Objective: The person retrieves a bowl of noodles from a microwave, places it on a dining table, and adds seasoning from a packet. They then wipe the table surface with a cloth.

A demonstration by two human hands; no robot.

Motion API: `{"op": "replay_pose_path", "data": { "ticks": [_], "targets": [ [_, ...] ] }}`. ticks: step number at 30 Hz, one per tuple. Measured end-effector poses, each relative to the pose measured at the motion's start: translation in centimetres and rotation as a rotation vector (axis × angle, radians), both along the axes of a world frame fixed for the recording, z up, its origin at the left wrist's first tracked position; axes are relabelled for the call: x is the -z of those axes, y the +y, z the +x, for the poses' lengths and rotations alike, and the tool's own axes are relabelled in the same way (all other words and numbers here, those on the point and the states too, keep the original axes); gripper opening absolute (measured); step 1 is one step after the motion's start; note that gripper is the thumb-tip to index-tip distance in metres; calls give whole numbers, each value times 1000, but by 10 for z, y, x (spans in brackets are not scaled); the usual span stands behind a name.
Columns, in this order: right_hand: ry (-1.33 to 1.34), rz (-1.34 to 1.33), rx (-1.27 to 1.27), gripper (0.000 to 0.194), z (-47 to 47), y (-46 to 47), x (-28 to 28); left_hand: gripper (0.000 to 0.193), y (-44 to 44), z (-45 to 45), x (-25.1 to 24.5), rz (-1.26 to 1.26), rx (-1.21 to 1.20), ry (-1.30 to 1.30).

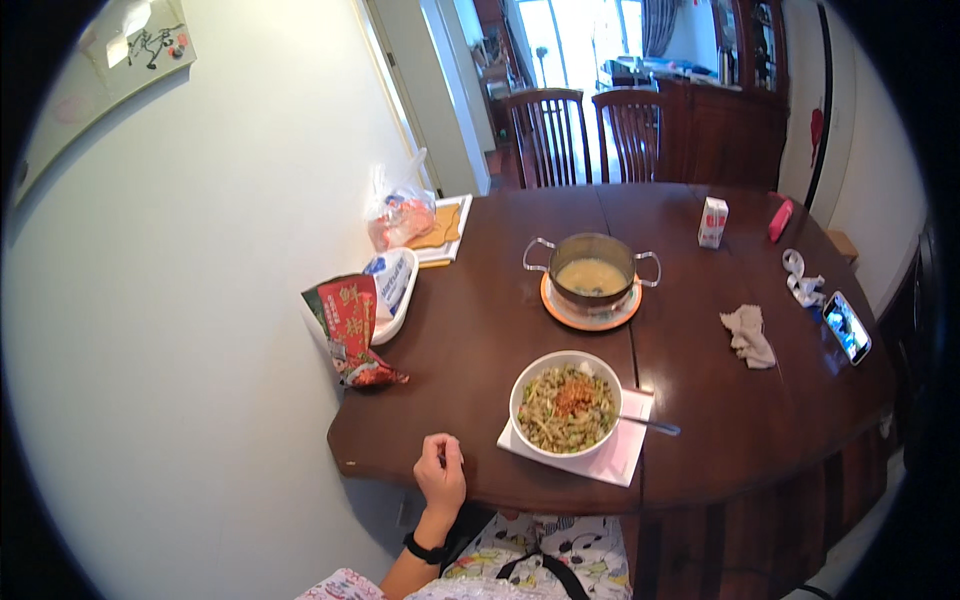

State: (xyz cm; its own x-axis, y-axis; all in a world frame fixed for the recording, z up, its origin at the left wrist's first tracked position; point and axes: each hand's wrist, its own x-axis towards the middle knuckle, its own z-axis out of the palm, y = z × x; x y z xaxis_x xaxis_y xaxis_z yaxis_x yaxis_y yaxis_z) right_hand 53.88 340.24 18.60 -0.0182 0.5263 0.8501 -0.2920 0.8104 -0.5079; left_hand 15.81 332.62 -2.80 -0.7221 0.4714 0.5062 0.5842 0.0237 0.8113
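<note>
My left hand [441,472] rests near the table's front edge with its fingers curled in, and I see nothing held in it. A black band circles that wrist. My right hand is out of view. To the right of the left hand stands a white bowl [517,420] of noodles [547,427] with chopped greens and a reddish-brown topping [575,397]. A metal utensil handle [660,427] sticks out over the bowl's right rim. Under the bowl lies a pale pink and white booklet or folder [630,450].
Behind the bowl, a two-handled metal pot [592,300] of pale soup stands on an orange-rimmed plate [553,311]. A red food packet [352,322] leans at the left wall. At right are a crumpled cloth [748,337], a lit phone [847,328] and a small carton [712,223].
</note>
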Motion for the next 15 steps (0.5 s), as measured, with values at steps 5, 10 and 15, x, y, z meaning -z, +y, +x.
{"op": "replay_pose_path", "data": {
  "ticks": [5,10,15],
  "targets": [
    [65,-29,-65,46,-10,3,3,10,-1,0,1,7,-21,-17],
    [144,-8,-150,52,-24,6,4,13,0,-1,4,2,-67,-23],
    [258,42,-354,57,-38,1,-7,12,0,-3,5,42,-43,-18]
  ]
}}
